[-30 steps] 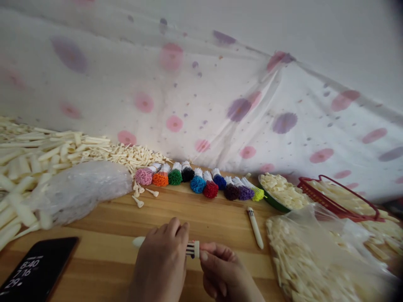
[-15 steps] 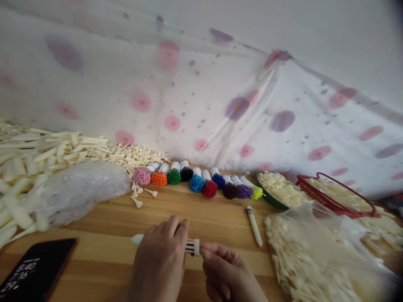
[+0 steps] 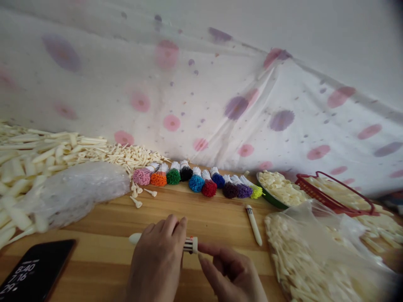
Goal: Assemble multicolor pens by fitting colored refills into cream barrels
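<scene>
My left hand is wrapped round a white multicolour pen that lies roughly level above the table. The pen's rounded tip sticks out on the left and its slotted end with dark strips on the right; the middle is hidden by my fingers. At the slotted end is my right hand, its index finger stretched toward the pen and its thumb lower and apart. I see nothing between those fingertips; whether the index finger touches the pen, I cannot tell. A second multicolour pen lies on the table to the right.
Coloured refill bundles form a row at the back. Cream plastic parts and a clear bag lie left, near a phone. On the right are a green bowl, a red basket and a filled plastic bag.
My right index finger and thumb have spread from a pinch by the pen's slotted end. The pen and my left hand have shifted very slightly left.
</scene>
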A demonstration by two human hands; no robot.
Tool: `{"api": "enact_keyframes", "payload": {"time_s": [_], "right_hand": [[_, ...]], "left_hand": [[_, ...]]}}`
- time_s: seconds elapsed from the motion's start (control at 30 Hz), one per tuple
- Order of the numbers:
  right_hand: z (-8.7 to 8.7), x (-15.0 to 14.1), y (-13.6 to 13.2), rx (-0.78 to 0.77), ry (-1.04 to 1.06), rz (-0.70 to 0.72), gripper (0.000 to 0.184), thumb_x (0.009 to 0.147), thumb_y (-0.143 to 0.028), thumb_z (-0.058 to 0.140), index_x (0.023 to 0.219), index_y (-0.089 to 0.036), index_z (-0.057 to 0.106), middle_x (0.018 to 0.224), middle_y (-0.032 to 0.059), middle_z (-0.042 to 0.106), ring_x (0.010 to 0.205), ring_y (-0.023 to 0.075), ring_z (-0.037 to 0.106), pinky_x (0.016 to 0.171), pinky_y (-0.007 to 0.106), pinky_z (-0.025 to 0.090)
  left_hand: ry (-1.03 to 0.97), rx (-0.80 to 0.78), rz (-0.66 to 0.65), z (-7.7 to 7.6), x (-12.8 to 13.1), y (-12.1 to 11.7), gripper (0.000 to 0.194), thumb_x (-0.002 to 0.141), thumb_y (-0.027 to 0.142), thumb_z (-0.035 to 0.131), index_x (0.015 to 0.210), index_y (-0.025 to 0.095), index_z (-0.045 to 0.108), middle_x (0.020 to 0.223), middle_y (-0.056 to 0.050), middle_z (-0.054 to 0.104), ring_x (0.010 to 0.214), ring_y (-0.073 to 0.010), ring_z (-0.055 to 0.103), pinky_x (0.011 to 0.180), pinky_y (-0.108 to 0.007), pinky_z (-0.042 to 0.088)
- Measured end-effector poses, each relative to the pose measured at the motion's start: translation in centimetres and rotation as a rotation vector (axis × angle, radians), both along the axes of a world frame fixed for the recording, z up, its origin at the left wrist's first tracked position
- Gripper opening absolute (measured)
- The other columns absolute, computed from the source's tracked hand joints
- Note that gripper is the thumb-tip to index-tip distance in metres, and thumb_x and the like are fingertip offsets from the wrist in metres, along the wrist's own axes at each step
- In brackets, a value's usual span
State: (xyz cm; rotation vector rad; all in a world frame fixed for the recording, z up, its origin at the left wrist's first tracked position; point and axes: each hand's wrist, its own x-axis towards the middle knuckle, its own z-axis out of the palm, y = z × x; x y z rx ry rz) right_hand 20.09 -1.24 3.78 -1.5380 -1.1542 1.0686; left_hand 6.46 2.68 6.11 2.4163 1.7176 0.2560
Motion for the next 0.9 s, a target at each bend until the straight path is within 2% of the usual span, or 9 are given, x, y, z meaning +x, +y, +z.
{"api": "enact_keyframes", "payload": {"time_s": [0.13,0.37,0.53,0.7,0.8,0.9], "right_hand": [[0.1,-0.2,0.0,-0.021,0.036,0.051,0.033,0.063,-0.044,0.072,0.084,-0.018,0.077,0.043,-0.0076,0.03,0.04,0.0047,0.023,0.038,0.019,0.019],[-1.0,-0.4,0.4,-0.076,0.253,0.044,0.054,0.058,-0.061,0.071,0.085,-0.014,0.076,0.04,-0.0081,0.034,0.033,0.0029,0.026,0.033,0.016,0.022],[-1.1,-0.8,0.5,-0.047,0.306,-0.008,0.049,0.057,-0.06,0.073,0.068,-0.013,0.073,0.038,-0.0062,0.038,0.032,0.0039,0.027,0.03,0.017,0.028],[-1.2,-1.1,0.4,0.01,0.281,-0.043,0.043,0.06,-0.057,0.072,0.069,-0.015,0.073,0.041,-0.0049,0.043,0.033,0.0043,0.029,0.032,0.018,0.031],[-1.3,-1.2,0.7,0.03,0.288,-0.074,0.041,0.058,-0.055,0.074,0.069,-0.015,0.074,0.042,-0.0043,0.045,0.034,0.0043,0.031,0.033,0.018,0.03],[-1.4,-0.8,1.6,-0.009,0.325,-0.08,0.039,0.057,-0.051,0.076,0.072,-0.015,0.075,0.043,-0.0051,0.045,0.034,0.0031,0.03,0.034,0.017,0.027]], "left_hand": [[0.031,-0.023,0.009,0.4,0.1,0.0,0.054,0.077,-0.007,0.04,0.12,0.018,0.059,0.103,-0.008,0.067,0.09,-0.0256,0.064,0.08,-0.041,0.05],[0.017,0.075,0.001,-0.5,0.2,0.0,0.051,0.077,-0.006,0.045,0.12,0.018,0.059,0.099,-0.008,0.068,0.085,-0.0257,0.065,0.075,-0.042,0.053],[0.0,0.153,-0.024,-1.0,0.4,-0.1,0.052,0.072,-0.008,0.05,0.115,0.019,0.063,0.094,-0.006,0.07,0.079,-0.025,0.067,0.072,-0.04,0.055],[-0.022,0.131,-0.019,-0.7,0.4,0.0,0.05,0.072,-0.008,0.049,0.113,0.018,0.064,0.091,-0.007,0.07,0.078,-0.0258,0.067,0.071,-0.042,0.055],[-0.059,0.122,-0.028,-1.4,0.2,0.2,0.047,0.074,-0.005,0.048,0.113,0.016,0.062,0.091,-0.008,0.069,0.079,-0.0266,0.067,0.07,-0.043,0.054],[-0.197,0.153,-0.072,-2.9,0.0,0.3,0.047,0.075,0.002,0.049,0.121,0.011,0.052,0.099,-0.013,0.068,0.088,-0.0288,0.065,0.076,-0.045,0.053]]}}
